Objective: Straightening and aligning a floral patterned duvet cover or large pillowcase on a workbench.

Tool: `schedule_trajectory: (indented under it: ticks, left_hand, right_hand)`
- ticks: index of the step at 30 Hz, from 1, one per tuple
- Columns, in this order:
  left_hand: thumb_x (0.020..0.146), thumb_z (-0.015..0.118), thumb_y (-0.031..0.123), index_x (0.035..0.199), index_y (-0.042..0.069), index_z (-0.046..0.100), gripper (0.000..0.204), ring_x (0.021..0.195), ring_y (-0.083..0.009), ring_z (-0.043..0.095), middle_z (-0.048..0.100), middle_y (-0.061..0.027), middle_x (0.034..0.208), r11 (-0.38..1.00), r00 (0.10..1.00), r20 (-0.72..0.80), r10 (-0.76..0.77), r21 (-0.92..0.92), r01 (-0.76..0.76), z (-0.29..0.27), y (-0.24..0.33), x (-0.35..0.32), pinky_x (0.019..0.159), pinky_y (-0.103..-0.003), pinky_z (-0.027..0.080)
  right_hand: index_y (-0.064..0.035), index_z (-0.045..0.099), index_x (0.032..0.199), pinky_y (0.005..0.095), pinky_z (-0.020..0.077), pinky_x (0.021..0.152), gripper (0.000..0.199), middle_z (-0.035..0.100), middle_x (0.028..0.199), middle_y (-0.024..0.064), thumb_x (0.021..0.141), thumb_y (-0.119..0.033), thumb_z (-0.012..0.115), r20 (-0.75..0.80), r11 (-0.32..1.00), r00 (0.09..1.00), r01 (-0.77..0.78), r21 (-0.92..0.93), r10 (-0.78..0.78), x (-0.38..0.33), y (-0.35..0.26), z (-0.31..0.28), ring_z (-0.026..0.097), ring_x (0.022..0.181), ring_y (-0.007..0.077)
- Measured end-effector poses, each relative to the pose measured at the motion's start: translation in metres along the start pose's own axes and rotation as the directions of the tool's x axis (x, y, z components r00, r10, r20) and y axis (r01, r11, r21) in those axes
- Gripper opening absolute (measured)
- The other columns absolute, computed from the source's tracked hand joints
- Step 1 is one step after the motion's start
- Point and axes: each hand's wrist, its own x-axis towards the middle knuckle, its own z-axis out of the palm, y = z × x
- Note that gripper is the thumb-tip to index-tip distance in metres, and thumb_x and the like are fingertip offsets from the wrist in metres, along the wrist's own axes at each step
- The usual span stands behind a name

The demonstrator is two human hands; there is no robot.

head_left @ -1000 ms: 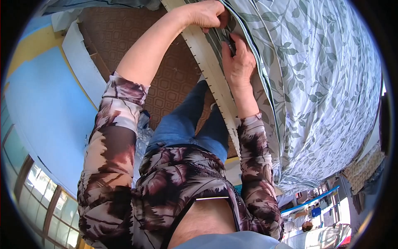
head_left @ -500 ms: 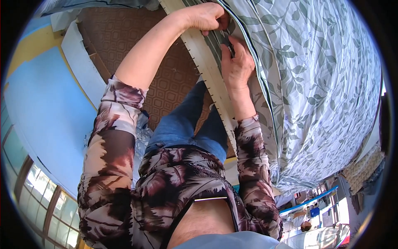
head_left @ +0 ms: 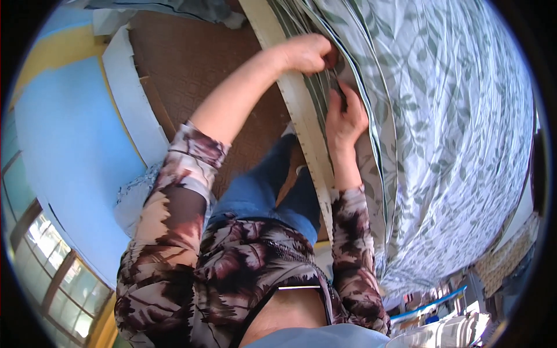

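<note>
A large leaf-print fabric (head_left: 441,151), white with grey-green leaves, spreads over the right side with several folded layers and dark green edges. My left hand (head_left: 310,53) is closed, its curled fingers pinching a fabric edge at the top of the folds. Just below and to the right, my right hand (head_left: 347,119) has its thumb and bent fingers around the same folded edge. The fingertips of both hands are partly hidden among the layers. A pale wooden board (head_left: 299,110) with a row of dark marks runs alongside the fabric, under my left wrist.
Brown patterned floor (head_left: 185,69) lies left of the board. Beyond it are a white panel (head_left: 130,93) and a light blue surface (head_left: 69,139). A whitish bundle (head_left: 136,200) sits by my left arm. A paned window (head_left: 58,267) is at lower left.
Both hands, still at the folded fabric edge, appear lower and slightly further right in the picture. The board and floor have shifted right too, as the view has moved.
</note>
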Motion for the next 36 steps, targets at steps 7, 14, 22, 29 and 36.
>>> schedule_trajectory:
  ticks: [7,14,22,29,36]
  left_hand:
    - [0.077,0.061,0.006,0.102,0.007,0.067,0.026,0.088,-0.0294,0.068,0.07,-0.0082,0.094,0.99,0.905,-0.422,0.054,0.139,0.005,0.043,-0.001,-0.016,0.079,-0.041,0.054]
    - [0.085,0.064,0.007,0.11,0.006,0.057,0.026,0.078,-0.0223,0.069,0.066,-0.0085,0.094,0.997,0.571,-0.819,0.057,0.012,-0.082,0.065,0.001,-0.028,0.066,-0.038,0.054]
    - [0.09,0.066,0.005,0.115,-0.001,0.061,0.025,0.064,-0.0119,0.065,0.065,-0.0064,0.088,0.676,0.33,-0.798,-0.505,-0.603,-0.424,-0.003,-0.037,-0.012,0.052,-0.027,0.05]
    - [0.09,0.063,0.007,0.102,-0.003,0.07,0.017,0.064,-0.0121,0.065,0.068,-0.0054,0.08,0.767,0.452,-0.746,-0.488,-0.614,-0.185,-0.03,-0.034,-0.003,0.053,-0.027,0.05]
    - [0.088,0.063,0.008,0.091,-0.002,0.069,0.012,0.062,-0.012,0.064,0.067,-0.0051,0.079,0.891,0.292,-0.873,-0.39,-0.438,-0.122,-0.026,-0.066,0.003,0.054,-0.027,0.05]
  right_hand:
    - [-0.0034,0.068,0.108,0.0339,0.0532,0.068,0.03,0.068,0.086,0.0128,0.081,-0.01,0.078,0.163,0.992,0.983,-0.065,-0.106,0.082,-0.03,0.005,-0.025,0.065,0.069,0.025]
    - [-0.004,0.068,0.101,0.0376,0.053,0.068,0.024,0.068,0.081,0.0136,0.078,-0.006,0.075,0.219,0.993,0.971,-0.075,-0.089,0.093,-0.031,0.024,-0.033,0.066,0.071,0.0315]
    - [-0.0033,0.067,0.09,0.0334,0.0467,0.059,0.012,0.059,0.066,0.0107,0.084,-0.01,0.076,0.183,0.975,0.957,-0.218,-0.053,0.224,-0.022,0.02,-0.039,0.056,0.057,0.0234]
    - [-0.0035,0.066,0.089,0.0333,0.0463,0.059,0.012,0.058,0.065,0.0105,0.086,-0.011,0.075,0.163,0.985,0.972,-0.166,-0.052,0.172,-0.024,0.025,-0.038,0.056,0.057,0.0228]
    - [-0.0018,0.066,0.09,0.0282,0.0445,0.058,0.011,0.055,0.066,0.0052,0.087,-0.009,0.074,0.173,0.997,0.983,-0.06,-0.042,0.067,-0.028,0.021,-0.033,0.05,0.059,0.0119]
